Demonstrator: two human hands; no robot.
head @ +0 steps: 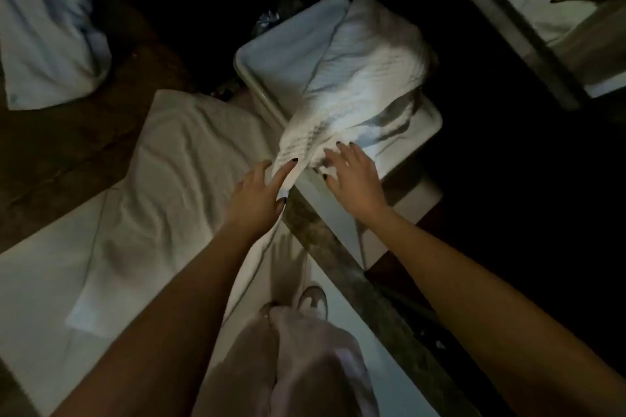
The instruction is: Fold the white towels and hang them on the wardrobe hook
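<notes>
A crumpled white bed sheet [162,179], soft and full of shallow creases, is spreading across the left half of the dim view. Beside it, a smooth white table [244,73] with rounded corners and a raised rim is standing at an angle. The white towel [359,85], ribbed and waffle-textured, is lying in a long, loosely bunched band diagonally over this table, its near corner hanging off the edge closest to the person. A second limp white cloth [50,54] is lying well apart at the upper left, blurred. A framed mirror [576,37] is leaning at the upper right, reflecting a hand.

The right hand [355,176] is resting flat on the towel's near end, fingers spread wide and straight. The left hand [254,196] is reaching with straight fingers, its forefinger lying along the towel's hanging corner and the thumb just below it; whether it is pinching the cloth cannot be told. Pale shoes [313,298] are showing below.
</notes>
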